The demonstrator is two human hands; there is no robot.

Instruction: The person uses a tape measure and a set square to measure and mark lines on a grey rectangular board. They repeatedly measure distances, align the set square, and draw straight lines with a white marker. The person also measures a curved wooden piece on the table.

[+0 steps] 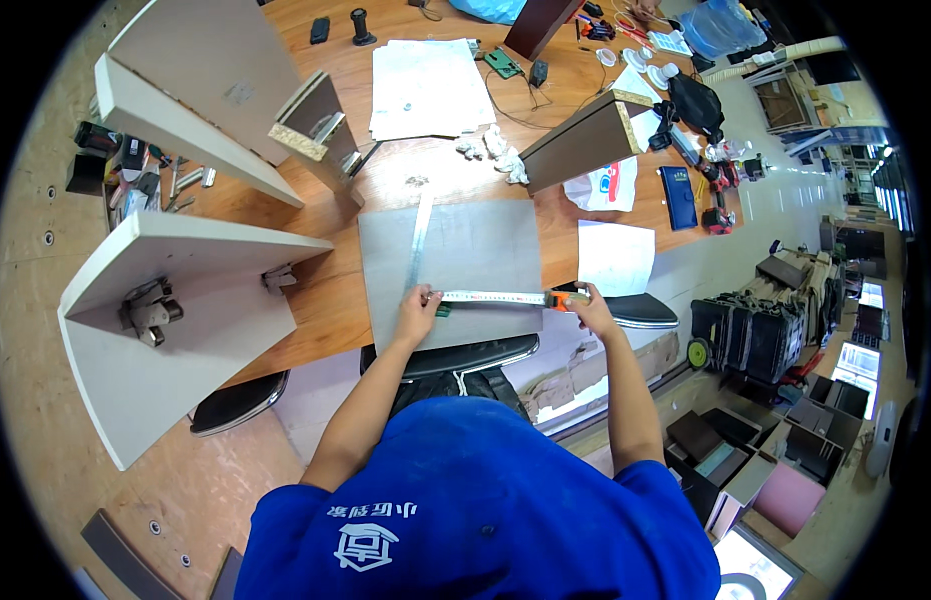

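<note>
A tape measure (pixel 561 300) with an orange case is drawn out level over a grey sheet (pixel 485 245) at the table's near edge. My right hand (pixel 593 311) is closed around the case, just past the sheet's right edge. At the other end, the fingers of my left hand (pixel 417 312) pinch the tip of the pale blade (pixel 495 297). A small green piece (pixel 443 311), too small to name, shows beside those fingers. From near my left hand, a metal ruler (pixel 421 230) runs away from me, over the sheet and onto the wooden tabletop.
White cabinet panels (pixel 205 285) with metal hinges stand at the left. Brown board pieces (pixel 585 145) rise upright on both sides. Papers (pixel 430 90), crumpled tissue (pixel 505 160) and a dark blue wallet-like case (pixel 677 197) lie farther back. Black stools (pixel 475 357) sit under the near edge.
</note>
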